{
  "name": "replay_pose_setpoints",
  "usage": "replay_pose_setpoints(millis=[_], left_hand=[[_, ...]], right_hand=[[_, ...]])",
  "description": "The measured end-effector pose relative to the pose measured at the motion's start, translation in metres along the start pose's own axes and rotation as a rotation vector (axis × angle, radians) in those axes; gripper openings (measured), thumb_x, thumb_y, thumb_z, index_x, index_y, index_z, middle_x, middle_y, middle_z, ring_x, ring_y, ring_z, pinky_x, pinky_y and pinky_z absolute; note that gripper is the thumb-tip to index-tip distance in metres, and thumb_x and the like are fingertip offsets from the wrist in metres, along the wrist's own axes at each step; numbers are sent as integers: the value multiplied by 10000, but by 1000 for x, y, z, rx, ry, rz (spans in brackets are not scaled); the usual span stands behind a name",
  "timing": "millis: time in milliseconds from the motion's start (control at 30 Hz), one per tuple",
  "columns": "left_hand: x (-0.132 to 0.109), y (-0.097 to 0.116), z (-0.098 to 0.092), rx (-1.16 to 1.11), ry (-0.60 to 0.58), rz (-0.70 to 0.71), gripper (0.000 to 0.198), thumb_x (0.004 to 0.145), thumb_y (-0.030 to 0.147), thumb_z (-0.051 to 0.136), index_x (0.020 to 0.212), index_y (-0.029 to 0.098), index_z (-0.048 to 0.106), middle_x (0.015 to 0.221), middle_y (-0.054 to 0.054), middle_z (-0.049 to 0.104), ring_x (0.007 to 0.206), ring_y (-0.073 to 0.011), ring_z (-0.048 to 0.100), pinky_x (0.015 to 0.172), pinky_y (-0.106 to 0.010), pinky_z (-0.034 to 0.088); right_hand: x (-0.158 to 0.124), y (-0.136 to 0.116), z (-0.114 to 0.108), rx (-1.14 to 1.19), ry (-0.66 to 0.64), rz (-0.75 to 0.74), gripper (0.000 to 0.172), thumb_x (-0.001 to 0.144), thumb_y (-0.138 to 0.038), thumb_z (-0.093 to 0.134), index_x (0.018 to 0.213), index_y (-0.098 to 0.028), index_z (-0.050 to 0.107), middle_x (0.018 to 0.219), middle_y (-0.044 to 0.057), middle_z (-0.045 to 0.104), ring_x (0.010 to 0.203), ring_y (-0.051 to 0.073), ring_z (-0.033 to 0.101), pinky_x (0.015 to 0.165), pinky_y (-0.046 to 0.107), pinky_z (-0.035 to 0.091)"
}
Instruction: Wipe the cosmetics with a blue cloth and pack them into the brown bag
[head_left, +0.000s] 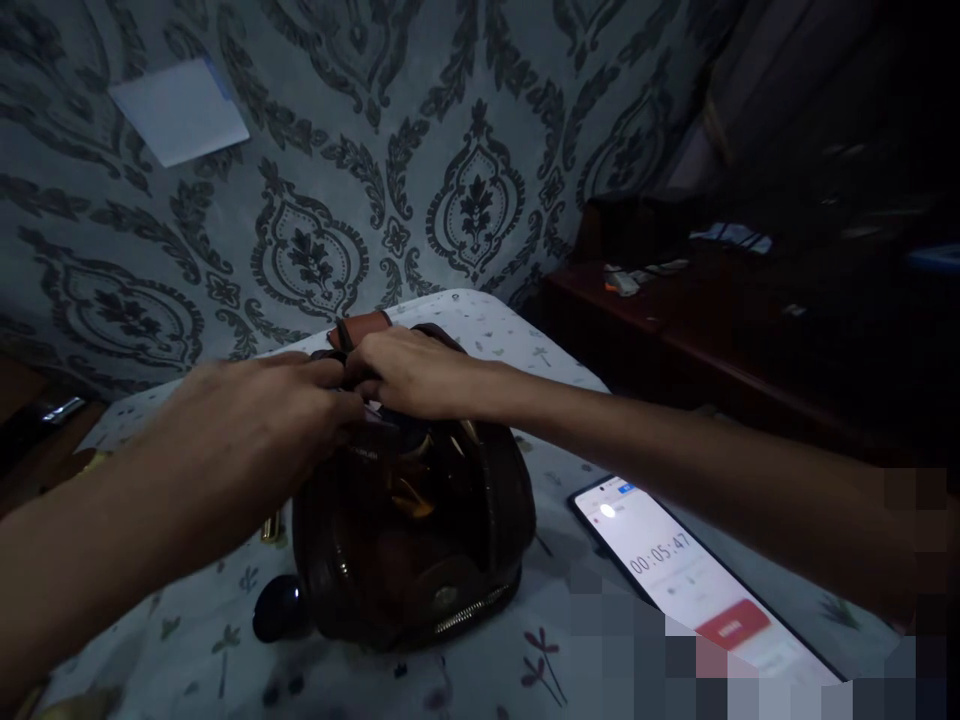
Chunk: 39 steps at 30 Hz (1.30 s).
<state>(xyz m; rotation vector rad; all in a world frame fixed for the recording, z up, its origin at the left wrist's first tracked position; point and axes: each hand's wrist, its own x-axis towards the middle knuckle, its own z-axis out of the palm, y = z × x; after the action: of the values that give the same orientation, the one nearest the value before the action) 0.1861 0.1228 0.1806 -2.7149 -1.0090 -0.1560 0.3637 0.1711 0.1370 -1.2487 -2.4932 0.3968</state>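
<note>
A dark brown, glossy bag with a zipper along its lower front stands on a white, leaf-patterned surface. My left hand and my right hand meet at its top, fingers bent and close together. Both hands' fingers are closed at the bag's top edge, but what they pinch is hidden in shadow. Behind them a tan-brown strap piece shows. Something yellowish shows through or inside the bag's front.
A lit phone showing a timer lies right of the bag. A round black object and a small gold item are at its left. A dark red table with small things stands at the right, and patterned wallpaper rises behind.
</note>
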Motion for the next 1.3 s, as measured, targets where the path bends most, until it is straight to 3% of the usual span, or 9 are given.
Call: replay_pose_setpoints(millis=[100,233,600,767,900,1000,1067,1200,1300], left_hand=[[5,-5,1,75,-78,101,255,910,259,509,1047,312,716,976,-17,718,750,-215,661,515,-247,375],[1,-5,7,102,-48,117,253,924,239,479,1064,308,678,1026,-2,719,776,-216,662,545,-267,393],[-6,-16,12,-94,33,38,252,918,470,516,1055,286,620,1036,-31,684,794,-244,664,608,-302,467],[-19,-15,1,-315,73,-102,341,886,528,594,1141,309,653,1025,-11,688,851,-220,648,687,-285,493],[-44,-12,-1,-494,164,-395,373,860,549,606,1057,240,679,848,-4,660,674,-169,578,556,-242,441],[-76,-9,17,-602,199,-597,382,842,557,611,1021,223,661,692,25,588,535,-140,504,475,-238,405],[-103,-3,38,-622,198,-634,364,882,546,566,995,213,659,808,-7,662,668,-172,595,574,-256,475],[-150,20,89,-587,167,-513,324,966,490,478,1040,220,642,978,-48,696,886,-208,663,777,-303,547],[-172,35,122,-381,113,-364,311,965,470,505,1161,258,621,1129,-71,677,1037,-254,648,873,-375,558]], right_hand=[[4,4,1,47,-24,-18,203,844,-177,598,1007,-184,720,951,56,734,893,213,668,673,246,411],[2,3,2,78,-40,-47,205,855,-150,622,1039,-179,707,1006,53,734,927,201,670,733,240,432],[-3,-4,-4,113,-47,-16,234,894,-116,588,1095,-158,699,1100,65,731,1025,202,653,825,257,456],[2,-1,-2,121,-39,-17,288,879,-45,542,1102,-130,703,1070,72,735,986,180,649,812,245,445],[3,5,-3,179,48,-46,273,867,-29,517,1027,-109,723,937,45,728,873,162,648,764,243,455],[-4,7,-10,281,190,-86,251,889,-61,510,1005,-121,724,844,28,712,795,154,643,742,258,477],[-15,1,-19,305,313,-121,230,900,-90,520,1008,-132,717,825,21,701,779,151,637,742,270,490],[-54,-34,-33,264,516,-145,174,920,-154,557,1014,-144,702,859,31,703,798,157,639,744,282,508],[-94,-66,-22,249,613,-160,173,953,-162,531,1021,-177,689,924,33,716,815,146,654,742,266,520]])
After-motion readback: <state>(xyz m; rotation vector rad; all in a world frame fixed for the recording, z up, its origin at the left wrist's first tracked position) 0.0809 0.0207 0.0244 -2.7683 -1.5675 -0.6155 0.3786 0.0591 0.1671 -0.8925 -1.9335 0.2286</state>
